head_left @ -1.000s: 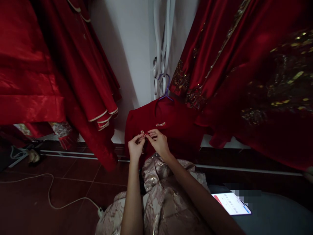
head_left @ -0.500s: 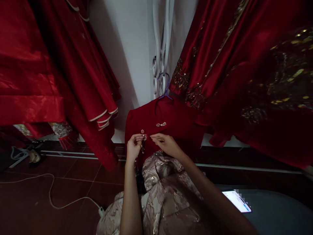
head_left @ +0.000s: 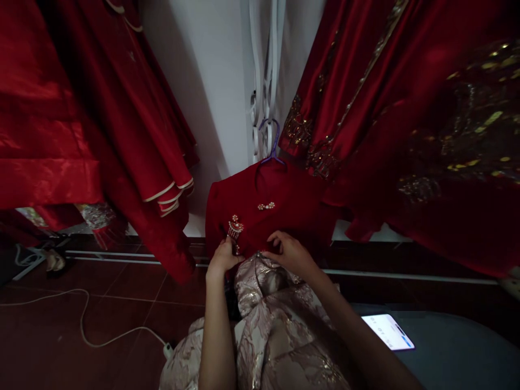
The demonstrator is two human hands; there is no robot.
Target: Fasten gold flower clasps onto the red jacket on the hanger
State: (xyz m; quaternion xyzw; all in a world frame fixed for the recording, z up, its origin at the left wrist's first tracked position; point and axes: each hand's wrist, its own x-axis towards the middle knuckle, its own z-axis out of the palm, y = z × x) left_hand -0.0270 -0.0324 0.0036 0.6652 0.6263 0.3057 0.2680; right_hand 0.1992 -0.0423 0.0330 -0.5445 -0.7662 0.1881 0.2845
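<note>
A red garment [head_left: 294, 197] hangs in front of me on a purple hanger [head_left: 273, 150]. Its front carries a jewelled brooch [head_left: 235, 226] with hanging beads and a small jewelled clasp [head_left: 266, 206]. My left hand [head_left: 223, 257] lies against the cloth just below the brooch, its thumb stretched to the right, beside the beads. My right hand [head_left: 291, 254] is bent at the lower front of the garment. Its fingers are apart, and one tip is close to a small shiny piece above the pale patterned cloth [head_left: 268, 319] on my lap.
Red clothes [head_left: 138, 135] hang to the left; red sequinned garments [head_left: 450, 141] hang to the right. White scrolled metalwork [head_left: 264, 65] stands behind the hanger. A lit phone [head_left: 388, 331] rests on a dark seat-like surface [head_left: 455, 352]. A white cable [head_left: 87, 330] runs across the tiled floor.
My left hand has moved down from the brooch, which now shows more fully. My right hand has moved down and slightly right, toward the top of the pale cloth.
</note>
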